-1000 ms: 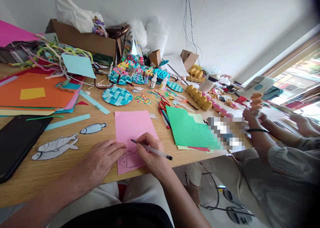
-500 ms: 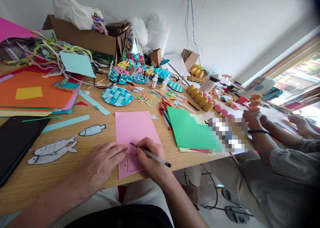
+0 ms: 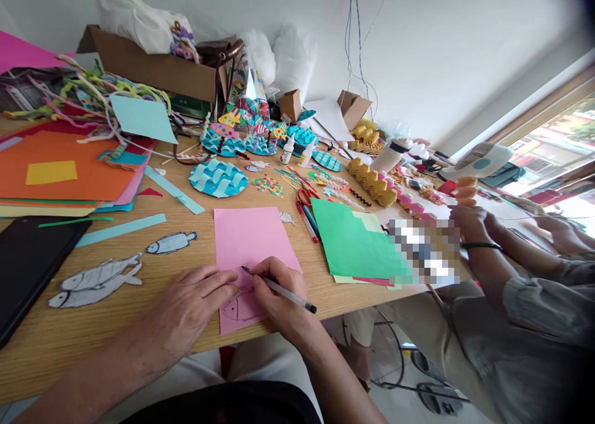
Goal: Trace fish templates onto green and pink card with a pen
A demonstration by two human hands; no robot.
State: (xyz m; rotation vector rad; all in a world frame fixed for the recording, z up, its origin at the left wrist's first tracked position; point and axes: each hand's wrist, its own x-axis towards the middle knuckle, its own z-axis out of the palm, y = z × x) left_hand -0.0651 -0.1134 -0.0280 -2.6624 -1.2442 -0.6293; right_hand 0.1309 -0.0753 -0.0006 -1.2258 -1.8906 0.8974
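A pink sheet of paper [image 3: 248, 235] lies at the table's front edge, with fish outlines drawn on its lower part. My right hand [image 3: 281, 297] grips a pen [image 3: 292, 296], its tip on the paper near the middle. Flat on the sheet's left edge rests my left hand [image 3: 195, 297], fingers extended and holding nothing. To the left are a small cut-out fish [image 3: 171, 243] and a larger pair of cut-out fish [image 3: 95, 280], drawn in dark lines.
Green paper [image 3: 351, 238], red scissors [image 3: 307, 196] and markers [image 3: 307, 222] lie to the right. A black phone [image 3: 35, 263] and coloured sheets [image 3: 93, 176] are at left. Glue bottles [image 3: 287, 151] stand behind. Another person's hands [image 3: 471, 225] hold an orange piece at right.
My right hand and the pen have shifted very slightly left over the pink paper. My left hand stays in place.
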